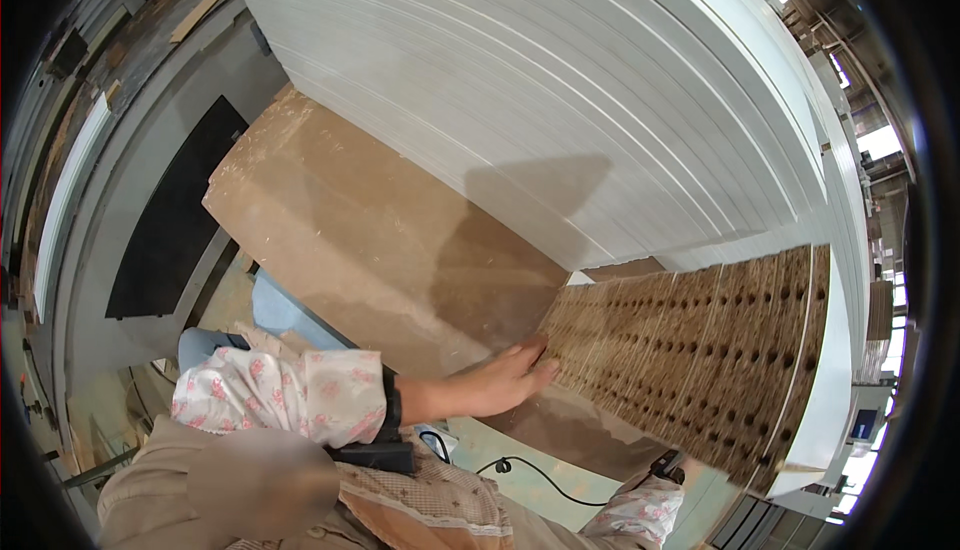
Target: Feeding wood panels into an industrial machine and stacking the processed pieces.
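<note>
White-faced panels [560, 100] lie stacked on a brown board [380, 250], their drilled chipboard edges [700, 360] showing. The left hand [500, 382] rests open, fingertips against those edges, gripping nothing; judging by this, no panel is lifted yet. The right hand is hidden.

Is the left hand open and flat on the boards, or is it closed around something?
Open and flat. The left hand lies with its fingers stretched out against the drilled brown edges of the stacked boards, gripping nothing.

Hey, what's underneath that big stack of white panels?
The stack of white panels rests on a brown board, which juts out at the left. The left hand touches the drilled panel edges. Anything beneath the board is hidden.
</note>
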Demonstrator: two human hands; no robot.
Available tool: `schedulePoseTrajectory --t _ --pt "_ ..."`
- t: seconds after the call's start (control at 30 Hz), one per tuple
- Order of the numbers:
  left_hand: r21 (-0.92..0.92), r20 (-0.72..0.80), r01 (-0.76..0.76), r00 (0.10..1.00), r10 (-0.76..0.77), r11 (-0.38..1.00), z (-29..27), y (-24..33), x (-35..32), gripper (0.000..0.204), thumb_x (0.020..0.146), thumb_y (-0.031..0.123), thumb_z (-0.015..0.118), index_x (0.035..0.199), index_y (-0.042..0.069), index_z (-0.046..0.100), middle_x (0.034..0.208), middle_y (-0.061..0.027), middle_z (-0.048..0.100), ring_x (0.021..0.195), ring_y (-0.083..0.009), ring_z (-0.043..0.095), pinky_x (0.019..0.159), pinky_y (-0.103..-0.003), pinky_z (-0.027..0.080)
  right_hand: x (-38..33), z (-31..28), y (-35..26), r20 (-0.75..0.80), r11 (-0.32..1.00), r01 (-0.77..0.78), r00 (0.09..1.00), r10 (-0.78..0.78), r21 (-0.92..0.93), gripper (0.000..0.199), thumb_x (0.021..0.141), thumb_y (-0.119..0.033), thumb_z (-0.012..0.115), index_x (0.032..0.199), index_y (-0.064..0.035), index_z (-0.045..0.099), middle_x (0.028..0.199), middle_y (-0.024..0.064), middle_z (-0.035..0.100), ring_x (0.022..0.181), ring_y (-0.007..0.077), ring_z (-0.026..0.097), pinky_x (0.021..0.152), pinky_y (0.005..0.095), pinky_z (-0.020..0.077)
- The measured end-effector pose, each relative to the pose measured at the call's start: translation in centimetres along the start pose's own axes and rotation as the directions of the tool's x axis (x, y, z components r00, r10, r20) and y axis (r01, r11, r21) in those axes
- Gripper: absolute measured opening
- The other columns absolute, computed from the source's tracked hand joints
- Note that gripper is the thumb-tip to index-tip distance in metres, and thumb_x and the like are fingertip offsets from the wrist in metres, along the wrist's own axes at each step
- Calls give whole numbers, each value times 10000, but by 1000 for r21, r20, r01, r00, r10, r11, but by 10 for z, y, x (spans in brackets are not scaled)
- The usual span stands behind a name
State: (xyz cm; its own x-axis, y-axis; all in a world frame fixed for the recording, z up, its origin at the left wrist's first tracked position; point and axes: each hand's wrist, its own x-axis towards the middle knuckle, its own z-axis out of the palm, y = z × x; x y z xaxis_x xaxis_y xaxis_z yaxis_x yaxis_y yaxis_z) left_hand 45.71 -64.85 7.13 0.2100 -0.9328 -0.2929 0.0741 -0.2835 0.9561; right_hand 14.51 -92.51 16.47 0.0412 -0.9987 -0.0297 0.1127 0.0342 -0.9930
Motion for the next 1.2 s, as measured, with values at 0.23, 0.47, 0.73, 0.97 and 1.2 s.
schedulePoseTrajectory --t 0.23,0.47,0.73,0.97,1.2 --pt "-77 -32 178 983 -181 981 -9 29 26 745 997 549 330 1411 -70 338 1399 -285 442 1339 -375 396 1114 -392 297 -2 -21 2 -17 1000 0 1000 0 12 600 1019 -457 382 1440 -30 369 1455 157 399 1317 291 407 1101 432 345" --pt "-214 -328 244 894 -305 946 13 51 38 626 1001 576 299 1234 12 439 1233 -217 548 1106 -303 563 947 -380 420 16 -34 16 13 998 -10 1000 9 60 592 1019 -449 388 1433 -26 378 1447 157 410 1311 289 414 1098 430 349" --pt "-398 -307 224 881 -360 889 48 40 10 491 1023 472 400 1199 15 429 1140 -155 501 1026 -221 508 870 -347 440 33 -30 61 65 988 -88 995 80 126 583 1019 -439 395 1426 -22 388 1437 157 421 1304 287 422 1096 428 353" --pt "-257 -277 147 936 -218 955 59 -2 -13 524 1025 482 397 1272 21 379 1117 -155 475 989 -201 485 871 -339 421 15 23 92 135 976 -134 985 111 174 575 1019 -431 400 1420 -19 397 1429 157 431 1298 285 429 1094 426 356" --pt "-226 -383 141 897 -222 964 13 1 -49 563 1023 490 396 1305 3 378 1181 -174 477 1114 -231 463 981 -348 373 -33 50 119 131 967 -190 977 169 169 567 1019 -422 406 1414 -15 405 1420 157 441 1292 284 436 1091 425 359"
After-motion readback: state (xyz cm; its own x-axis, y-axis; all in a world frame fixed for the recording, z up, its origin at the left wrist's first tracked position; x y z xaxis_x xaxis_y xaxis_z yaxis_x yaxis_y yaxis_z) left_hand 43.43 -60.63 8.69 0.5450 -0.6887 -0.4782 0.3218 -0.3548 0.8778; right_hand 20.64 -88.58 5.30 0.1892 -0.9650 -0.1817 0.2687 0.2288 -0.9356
